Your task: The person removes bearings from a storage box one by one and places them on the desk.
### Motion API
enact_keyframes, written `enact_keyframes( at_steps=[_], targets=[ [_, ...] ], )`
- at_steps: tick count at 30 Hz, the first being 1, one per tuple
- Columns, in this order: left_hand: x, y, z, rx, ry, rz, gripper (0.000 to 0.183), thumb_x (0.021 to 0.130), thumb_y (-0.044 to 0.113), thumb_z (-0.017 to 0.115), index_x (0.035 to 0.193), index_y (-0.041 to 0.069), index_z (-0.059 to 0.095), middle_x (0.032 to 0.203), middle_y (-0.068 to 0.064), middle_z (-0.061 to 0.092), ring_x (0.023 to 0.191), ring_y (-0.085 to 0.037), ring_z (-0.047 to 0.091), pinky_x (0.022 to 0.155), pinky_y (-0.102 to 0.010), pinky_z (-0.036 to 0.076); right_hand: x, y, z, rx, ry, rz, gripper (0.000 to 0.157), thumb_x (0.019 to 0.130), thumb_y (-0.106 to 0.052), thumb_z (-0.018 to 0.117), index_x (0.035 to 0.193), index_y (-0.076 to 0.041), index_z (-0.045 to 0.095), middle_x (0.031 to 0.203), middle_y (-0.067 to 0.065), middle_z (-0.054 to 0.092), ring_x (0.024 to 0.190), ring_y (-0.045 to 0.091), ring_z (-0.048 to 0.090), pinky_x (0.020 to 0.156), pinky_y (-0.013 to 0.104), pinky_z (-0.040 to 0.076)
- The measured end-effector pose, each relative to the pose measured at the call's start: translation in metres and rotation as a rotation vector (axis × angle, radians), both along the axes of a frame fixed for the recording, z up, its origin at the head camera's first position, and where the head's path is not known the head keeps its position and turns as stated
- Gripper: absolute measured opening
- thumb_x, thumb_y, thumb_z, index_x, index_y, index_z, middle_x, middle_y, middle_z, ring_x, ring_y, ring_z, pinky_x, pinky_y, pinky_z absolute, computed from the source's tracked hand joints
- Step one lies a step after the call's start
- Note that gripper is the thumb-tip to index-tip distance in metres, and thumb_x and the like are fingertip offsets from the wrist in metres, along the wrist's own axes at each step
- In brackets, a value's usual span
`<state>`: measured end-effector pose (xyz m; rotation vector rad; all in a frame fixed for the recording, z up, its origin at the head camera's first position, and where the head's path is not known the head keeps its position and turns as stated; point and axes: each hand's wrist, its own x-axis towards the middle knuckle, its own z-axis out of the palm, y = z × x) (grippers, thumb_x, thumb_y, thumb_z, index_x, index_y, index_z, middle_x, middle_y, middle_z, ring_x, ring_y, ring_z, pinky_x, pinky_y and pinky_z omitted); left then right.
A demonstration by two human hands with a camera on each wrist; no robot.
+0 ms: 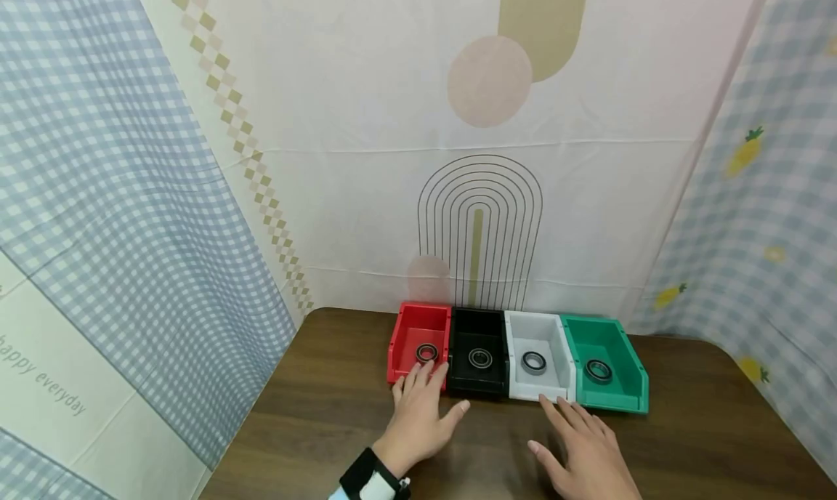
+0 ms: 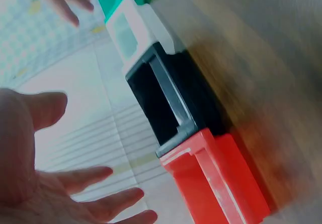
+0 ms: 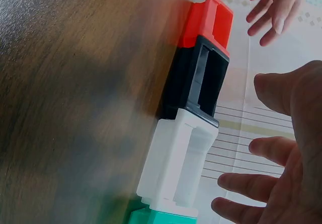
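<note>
White cloth (image 1: 366, 209) printed with arches and a disc hung behind everything, flanked by blue-and-white checked cloth at the left (image 1: 98, 122) and the right (image 1: 719, 253). Before it stood a dark brown wood-grain table (image 1: 314, 398). Near the table's far edge, four open-fronted plastic bins sat side by side in a touching row: a red rectangular bin (image 1: 418, 327), then a black rectangular bin (image 1: 479, 327), a white rectangular bin (image 1: 532, 333) and a green rectangular bin (image 1: 598, 333).

The bare left hand (image 1: 418, 416) reached toward the front of the red bin, fingers loosely extended and thumb spread wide, with nothing in its grasp. The bare right hand (image 1: 588, 445) was just in front of the white and green bins, likewise relaxed and spread, holding nothing. Both wrist views showed gaps between fingers and bins. A black strap (image 1: 358, 471) circled the left wrist.

Smallest were four round metal bearing-like rings, one lying on each bin's floor: in the red (image 1: 427, 345), the black (image 1: 480, 350), the white (image 1: 535, 371) and the green (image 1: 598, 379).
</note>
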<state>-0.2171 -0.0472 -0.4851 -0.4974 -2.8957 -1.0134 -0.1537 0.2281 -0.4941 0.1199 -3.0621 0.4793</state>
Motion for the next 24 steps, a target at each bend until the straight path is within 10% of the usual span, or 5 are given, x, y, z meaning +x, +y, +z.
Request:
enact_keyframes(
  at_steps=[8,24],
  targets=[
    [-0.047,-0.009,0.000,-0.003,0.157,0.215,0.070,0.102,0.041,0.070,0.152,-0.005,0.052,0.152,-0.027,0.055,0.142,-0.046,0.050,0.113,-0.066,0.040,-0.003,-0.001,-0.003,-0.015,-0.024,0.001,0.076,0.101,-0.058,0.065,0.163,-0.017,0.047,0.156,0.025,0.057,0.146,0.053,0.050,0.112,0.078,0.036],
    [-0.155,-0.023,-0.037,-0.065,0.081,0.430,0.036,0.101,0.019,0.065,0.119,-0.012,0.061,0.107,-0.030,0.067,0.100,-0.049,0.067,0.087,-0.060,0.059,-0.005,0.001,-0.007,-0.031,-0.019,0.011,0.077,0.101,-0.059,0.065,0.163,-0.017,0.047,0.156,0.020,0.059,0.144,0.051,0.053,0.109,0.078,0.039]
  ],
)
